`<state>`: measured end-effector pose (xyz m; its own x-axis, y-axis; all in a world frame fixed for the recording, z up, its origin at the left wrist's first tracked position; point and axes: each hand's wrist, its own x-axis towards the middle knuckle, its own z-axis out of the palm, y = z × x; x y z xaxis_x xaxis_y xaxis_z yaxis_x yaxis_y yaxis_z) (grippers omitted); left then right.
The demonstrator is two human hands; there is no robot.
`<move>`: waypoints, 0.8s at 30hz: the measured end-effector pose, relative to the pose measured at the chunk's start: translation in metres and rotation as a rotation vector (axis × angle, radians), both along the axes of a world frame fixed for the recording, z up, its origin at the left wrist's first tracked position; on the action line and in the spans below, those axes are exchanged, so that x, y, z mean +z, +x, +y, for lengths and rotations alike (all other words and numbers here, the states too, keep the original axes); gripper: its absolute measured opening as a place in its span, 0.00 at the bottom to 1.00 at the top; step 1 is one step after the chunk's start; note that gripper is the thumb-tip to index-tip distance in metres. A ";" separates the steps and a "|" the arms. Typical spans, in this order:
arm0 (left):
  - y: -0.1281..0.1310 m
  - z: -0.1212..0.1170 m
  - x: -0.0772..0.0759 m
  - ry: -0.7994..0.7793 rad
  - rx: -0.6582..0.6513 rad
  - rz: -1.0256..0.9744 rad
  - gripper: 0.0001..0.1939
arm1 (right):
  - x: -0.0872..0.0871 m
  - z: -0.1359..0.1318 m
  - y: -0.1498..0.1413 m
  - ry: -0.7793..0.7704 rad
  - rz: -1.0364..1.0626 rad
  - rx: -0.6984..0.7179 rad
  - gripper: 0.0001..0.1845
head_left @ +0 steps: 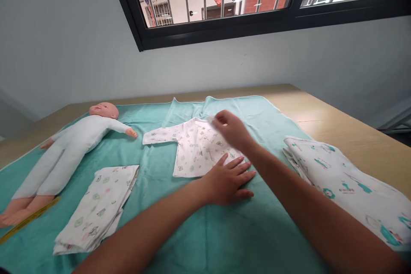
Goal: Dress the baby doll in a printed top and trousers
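A white baby shirt (194,150) with small printed figures lies front up on a teal cloth, one sleeve stretched out to the left. My left hand (229,180) rests flat with fingers spread over its lower right edge. Above it, my right hand (233,130) is closed in a pinch near the collar, blurred by motion. A pale bit of the shirt's fabric shows at its fingertips. The shirt's other sleeve cannot be made out behind my hands.
A baby doll (78,137) in white lies at the left, beside a yellow strip (30,218). Folded printed cloth (96,209) sits near left; another folded white cloth (346,184) lies right. The teal cloth (257,231) covers a wooden table (321,111) below a window.
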<state>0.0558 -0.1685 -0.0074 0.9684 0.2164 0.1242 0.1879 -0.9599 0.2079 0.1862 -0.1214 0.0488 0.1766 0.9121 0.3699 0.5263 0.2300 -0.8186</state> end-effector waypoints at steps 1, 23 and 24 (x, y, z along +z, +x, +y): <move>0.000 -0.001 0.001 -0.014 0.005 -0.004 0.30 | -0.006 -0.006 -0.016 -0.025 -0.033 0.124 0.08; 0.002 0.020 0.000 -0.169 0.203 -0.517 0.12 | -0.066 0.023 0.041 -0.190 -0.843 -0.102 0.14; 0.002 0.022 0.000 -0.153 0.229 -0.527 0.11 | -0.066 0.023 0.043 -0.196 -0.807 -0.137 0.13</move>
